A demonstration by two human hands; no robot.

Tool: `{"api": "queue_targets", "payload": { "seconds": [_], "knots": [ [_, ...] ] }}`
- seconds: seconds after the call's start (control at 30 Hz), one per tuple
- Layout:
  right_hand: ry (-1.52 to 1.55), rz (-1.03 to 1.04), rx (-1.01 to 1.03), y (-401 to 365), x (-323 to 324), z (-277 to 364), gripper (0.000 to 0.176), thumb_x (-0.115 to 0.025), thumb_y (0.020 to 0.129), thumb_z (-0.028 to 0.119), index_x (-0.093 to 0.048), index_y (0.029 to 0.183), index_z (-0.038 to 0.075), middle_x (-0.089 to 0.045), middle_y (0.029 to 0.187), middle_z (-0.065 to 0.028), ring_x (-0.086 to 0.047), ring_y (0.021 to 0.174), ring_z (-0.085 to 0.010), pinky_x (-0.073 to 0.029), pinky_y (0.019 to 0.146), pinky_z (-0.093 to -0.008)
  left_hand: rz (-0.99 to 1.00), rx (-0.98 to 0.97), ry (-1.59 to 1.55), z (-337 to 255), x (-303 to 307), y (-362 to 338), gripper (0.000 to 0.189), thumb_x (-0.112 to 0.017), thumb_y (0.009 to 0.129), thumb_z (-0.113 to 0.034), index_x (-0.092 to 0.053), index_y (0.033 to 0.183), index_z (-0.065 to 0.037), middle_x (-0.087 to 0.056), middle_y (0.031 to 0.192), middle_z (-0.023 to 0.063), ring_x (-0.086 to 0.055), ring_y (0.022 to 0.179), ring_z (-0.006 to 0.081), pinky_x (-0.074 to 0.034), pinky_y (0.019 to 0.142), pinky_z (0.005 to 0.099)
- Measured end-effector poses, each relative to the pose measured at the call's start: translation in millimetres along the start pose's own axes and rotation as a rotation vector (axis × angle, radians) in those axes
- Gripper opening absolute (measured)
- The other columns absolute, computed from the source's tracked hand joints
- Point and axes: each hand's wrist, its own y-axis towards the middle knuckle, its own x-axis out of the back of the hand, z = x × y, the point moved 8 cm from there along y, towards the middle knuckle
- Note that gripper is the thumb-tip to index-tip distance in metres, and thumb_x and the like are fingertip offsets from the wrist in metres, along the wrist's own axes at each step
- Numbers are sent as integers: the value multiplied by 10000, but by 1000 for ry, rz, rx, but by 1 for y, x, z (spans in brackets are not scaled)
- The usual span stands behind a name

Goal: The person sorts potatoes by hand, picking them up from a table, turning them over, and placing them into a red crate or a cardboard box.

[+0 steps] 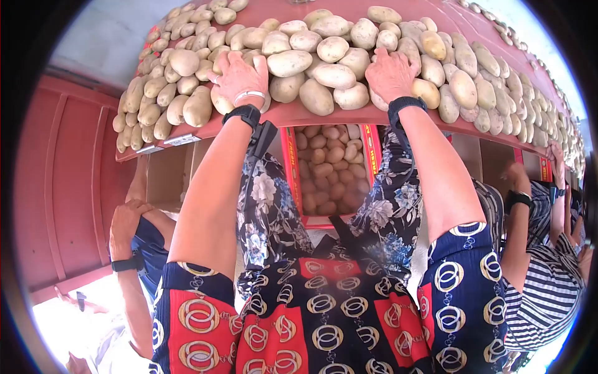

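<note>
A thick layer of potatoes [333,75] covers the near part of a red table [283,114]. My left hand [241,79], with a ring and a bracelet, lies over potatoes left of the middle, fingers spread and bent. Part of a potato shows beside its palm. To the right, my right hand [391,75] rests on the heap with fingers apart and fingertips touching potatoes. What lies under both palms is partly hidden. Below the table edge, between my knees, stands a red-rimmed box [291,165] holding many smaller potatoes [330,171].
Another person's arm [128,249] is close on my left, near an open cardboard box [167,177]. On my right a person in a striped shirt [542,296] sits at the same table, with another box [498,159]. A red metal panel [75,181] stands at the left.
</note>
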Motion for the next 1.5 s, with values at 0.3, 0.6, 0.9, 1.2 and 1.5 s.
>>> {"api": "queue_targets", "payload": {
  "seconds": [0.3,0.6,0.9,1.2,1.5],
  "knots": [
    [-48,48,-14,-2,3,5,358,-442,786,206,-583,1108,138,-624,1034,-110,-509,1061,-238,-233,942,-464,54,148,57,0,8,-2,520,-535,730,-476,-598,1114,-130,-346,1326,165,-323,1187,436,-328,918,533],
    [-47,70,-28,-1,1,4,357,-423,806,214,-577,1122,151,-619,1059,-106,-503,1083,-230,-223,951,-458,59,145,23,3,6,-2,499,-548,715,-479,-633,1055,-124,-373,1283,155,-328,1188,408,-282,961,531],
    [-98,46,-10,-1,6,9,498,-379,865,533,-601,1048,126,-634,1007,-112,-516,1062,-244,-237,929,-462,40,178,-83,10,7,-4,501,-581,698,-479,-638,1050,-127,-348,1348,112,-320,1217,367,-268,996,507],
    [-98,25,-16,0,1,8,531,-359,865,552,-598,1041,112,-626,1019,-138,-516,1060,-261,-232,935,-466,1,137,-59,9,4,-3,496,-564,710,-503,-658,1017,-125,-358,1343,121,-336,1196,381,-289,987,501],
    [-79,34,-5,1,0,6,467,-356,880,473,-603,1050,116,-629,1015,-145,-520,1053,-270,-234,929,-480,-9,101,-34,7,4,-2,499,-551,725,-502,-651,1016,-109,-364,1335,137,-361,1167,399,-325,963,498]
  ]
}}
